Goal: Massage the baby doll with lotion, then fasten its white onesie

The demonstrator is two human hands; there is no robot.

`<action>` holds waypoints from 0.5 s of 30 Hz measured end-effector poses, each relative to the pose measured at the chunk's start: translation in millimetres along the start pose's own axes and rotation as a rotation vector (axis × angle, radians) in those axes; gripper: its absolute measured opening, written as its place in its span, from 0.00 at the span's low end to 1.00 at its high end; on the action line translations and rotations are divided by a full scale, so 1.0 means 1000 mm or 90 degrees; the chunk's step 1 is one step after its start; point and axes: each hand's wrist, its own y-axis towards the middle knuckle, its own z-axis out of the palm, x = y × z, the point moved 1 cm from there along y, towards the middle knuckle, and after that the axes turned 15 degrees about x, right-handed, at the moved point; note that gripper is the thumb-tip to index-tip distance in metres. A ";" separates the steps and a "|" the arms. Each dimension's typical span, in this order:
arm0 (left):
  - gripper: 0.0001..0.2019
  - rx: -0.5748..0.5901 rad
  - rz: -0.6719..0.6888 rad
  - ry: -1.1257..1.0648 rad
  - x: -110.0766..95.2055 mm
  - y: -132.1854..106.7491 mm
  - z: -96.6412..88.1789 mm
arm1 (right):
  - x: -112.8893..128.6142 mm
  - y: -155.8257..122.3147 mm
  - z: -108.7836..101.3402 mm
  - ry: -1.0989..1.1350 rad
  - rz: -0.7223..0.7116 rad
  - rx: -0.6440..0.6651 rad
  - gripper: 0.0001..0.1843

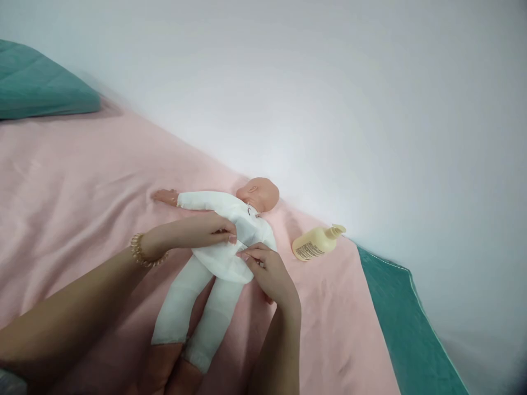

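A white wall [329, 82] rose behind the bed [74, 181], which was spread with a pink sheet [61, 219]; a teal cover [403, 323] showed at the sheet's edge, beyond the doll's head side and toward the wall. A teal pillow [37, 82] lay at the far end of the bed, well apart from the doll.

The doll [214, 258] lay on its back on the sheet, near the wall, its bare head [259, 193] turned to the wall and its legs pointing back toward the person. It wore a white suit [222, 241] covering arms, body and legs; one arm stretched out away from the body, its small hand bare, and the feet showed bare at the leg ends.

The person's left hand [201, 230] rested on the doll's chest, fingers curled and pinching the cloth of the suit at its middle. A beaded bracelet [140, 251] sat on that wrist. The right hand [269, 271] lay on the doll's belly, at the side nearer the bottle, fingertips closed on a fold of the same cloth, almost touching the left hand's fingers.

A cream bottle [317, 243] lay on its side on the sheet, near the doll's shoulder, on the wall side, apart from both hands.
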 end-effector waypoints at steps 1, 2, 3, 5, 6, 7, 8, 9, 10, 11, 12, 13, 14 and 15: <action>0.18 0.001 -0.004 0.003 0.000 0.000 -0.002 | -0.001 0.000 -0.001 0.012 -0.001 -0.007 0.14; 0.18 0.008 -0.006 0.003 0.001 0.000 -0.003 | -0.002 0.000 -0.002 0.022 -0.001 -0.011 0.14; 0.18 0.018 -0.007 0.000 0.002 0.001 -0.003 | -0.003 0.001 -0.002 0.031 -0.001 -0.010 0.14; 0.18 0.035 -0.007 -0.010 0.006 0.002 -0.002 | -0.006 0.004 -0.001 0.040 0.000 -0.002 0.14; 0.18 0.037 -0.007 -0.018 0.008 0.003 0.000 | -0.007 0.006 0.000 0.042 0.001 0.002 0.14; 0.18 0.036 -0.007 -0.027 0.010 0.003 0.001 | -0.008 0.007 0.001 0.043 0.002 0.005 0.14; 0.17 0.032 -0.007 -0.033 0.011 0.004 0.002 | -0.010 0.008 0.002 0.045 0.002 0.007 0.14; 0.17 0.029 -0.008 -0.037 0.011 0.004 0.003 | -0.010 0.010 0.003 0.046 0.002 0.007 0.14; 0.17 0.028 -0.009 -0.037 0.011 0.004 0.003 | -0.011 0.010 0.003 0.048 0.002 0.005 0.14; 0.18 0.030 -0.010 -0.032 0.011 0.004 0.003 | -0.011 0.011 0.004 0.048 0.002 0.002 0.14; 0.18 0.031 -0.011 -0.026 0.010 0.005 0.003 | -0.011 0.011 0.004 0.045 0.002 -0.003 0.14; 0.18 0.027 -0.012 -0.020 0.008 0.005 0.003 | -0.011 0.011 0.003 0.042 0.000 -0.008 0.14; 0.18 0.016 -0.013 -0.018 0.007 0.005 0.002 | -0.011 0.010 0.003 0.038 -0.004 -0.013 0.14; 0.18 0.002 -0.013 -0.019 0.006 0.006 0.002 | -0.011 0.010 0.002 0.034 -0.011 -0.021 0.14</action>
